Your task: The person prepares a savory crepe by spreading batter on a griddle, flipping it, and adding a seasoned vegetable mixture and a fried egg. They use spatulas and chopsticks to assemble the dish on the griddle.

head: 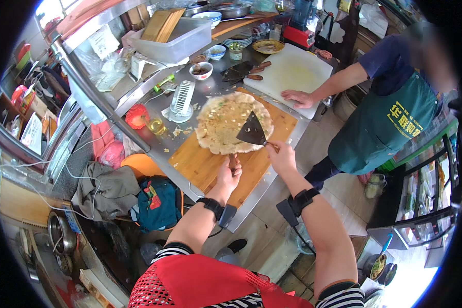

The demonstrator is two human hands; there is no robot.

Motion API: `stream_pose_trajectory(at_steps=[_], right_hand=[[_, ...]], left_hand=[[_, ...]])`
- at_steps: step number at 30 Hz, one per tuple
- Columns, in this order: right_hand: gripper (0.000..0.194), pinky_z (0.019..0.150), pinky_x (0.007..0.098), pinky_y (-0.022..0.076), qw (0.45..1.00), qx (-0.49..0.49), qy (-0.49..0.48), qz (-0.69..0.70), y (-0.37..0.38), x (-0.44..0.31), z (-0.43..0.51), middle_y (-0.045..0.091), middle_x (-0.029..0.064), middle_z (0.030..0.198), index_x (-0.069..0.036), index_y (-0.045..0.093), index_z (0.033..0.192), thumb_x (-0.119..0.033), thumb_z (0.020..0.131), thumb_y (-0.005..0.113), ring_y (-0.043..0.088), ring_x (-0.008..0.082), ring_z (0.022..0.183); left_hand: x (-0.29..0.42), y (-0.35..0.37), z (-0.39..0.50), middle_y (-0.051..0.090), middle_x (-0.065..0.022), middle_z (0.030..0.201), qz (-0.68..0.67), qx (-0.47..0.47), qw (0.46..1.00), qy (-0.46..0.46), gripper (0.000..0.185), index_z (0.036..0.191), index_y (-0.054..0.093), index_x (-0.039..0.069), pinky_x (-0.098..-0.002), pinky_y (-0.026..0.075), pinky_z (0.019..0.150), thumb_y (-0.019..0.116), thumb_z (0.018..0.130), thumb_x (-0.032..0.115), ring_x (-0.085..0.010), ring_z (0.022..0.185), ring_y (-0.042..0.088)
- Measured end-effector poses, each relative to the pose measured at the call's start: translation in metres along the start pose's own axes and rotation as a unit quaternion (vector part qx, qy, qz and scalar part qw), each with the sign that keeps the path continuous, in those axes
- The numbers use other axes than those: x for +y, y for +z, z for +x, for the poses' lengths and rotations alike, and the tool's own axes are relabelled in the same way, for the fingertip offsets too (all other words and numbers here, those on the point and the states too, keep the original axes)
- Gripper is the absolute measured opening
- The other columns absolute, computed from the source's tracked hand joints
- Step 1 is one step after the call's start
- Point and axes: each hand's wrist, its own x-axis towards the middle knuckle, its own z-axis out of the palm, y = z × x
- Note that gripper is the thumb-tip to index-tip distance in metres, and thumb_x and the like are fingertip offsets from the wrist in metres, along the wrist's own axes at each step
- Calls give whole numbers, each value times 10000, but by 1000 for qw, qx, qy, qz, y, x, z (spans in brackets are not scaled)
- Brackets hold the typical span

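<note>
A large round flatbread (223,121) with browned patches and bits of green lies over the far half of a wooden cutting board (215,175). My left hand (229,171) grips a wooden handle (233,158) at the bread's near edge; whatever is at its far end is hidden under the bread. In my right hand (282,156) is a scraper with a dark, wide triangular blade (252,130). That blade overlaps the right part of the bread; whether it presses on it I cannot tell.
Another person's hand (298,99) rests on a white cutting board (296,73) at the right. Several dark scrapers (236,72) lie beyond the bread. A small white fan (181,102), a jar of yellow liquid (156,126) and a bowl (201,71) stand on the metal counter (159,144).
</note>
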Motion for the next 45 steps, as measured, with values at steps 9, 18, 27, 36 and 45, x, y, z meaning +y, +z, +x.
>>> stream_pose_trajectory(at_steps=[9,18,27,36,45], right_hand=[[263,428,195,300,821,-82,183,534,-85,54,-133,630,64,819,-35,601,1079,-254,952,528,426,78,506],[201,420,203,305,674,372,89,632,-190,126,-466,627,93,815,-102,608,1113,-146,918,590,431,77,500],[247,507,224,423,432,850,256,158,-146,119,-816,663,74,826,-41,607,1111,-76,869,640,548,97,586],[282,753,356,517,409,776,453,-157,-123,116,-1010,675,136,970,-55,628,1093,-83,815,663,660,302,890],[193,408,208,319,-116,966,109,203,25,34,-1086,558,60,819,-76,514,1108,-203,965,535,446,99,517]], left_hand=[[-21,-36,-128,546,-38,862,158,-22,960,-230,378,1192,541,33,-216,317,480,445,986,335,-106,602,431],[-170,31,-179,525,-30,896,504,-257,683,-462,274,1209,541,65,-215,336,452,480,988,216,-97,593,461],[-426,60,-412,505,5,782,550,-641,246,-475,347,1289,496,24,-197,366,444,510,961,137,-30,565,465],[-585,-67,-741,514,10,743,537,-749,84,-379,440,1363,437,32,-219,415,477,512,967,209,-69,548,460],[-604,-63,-763,506,-7,845,586,-616,168,-500,347,1305,455,30,-200,311,399,466,994,183,-58,542,431]])
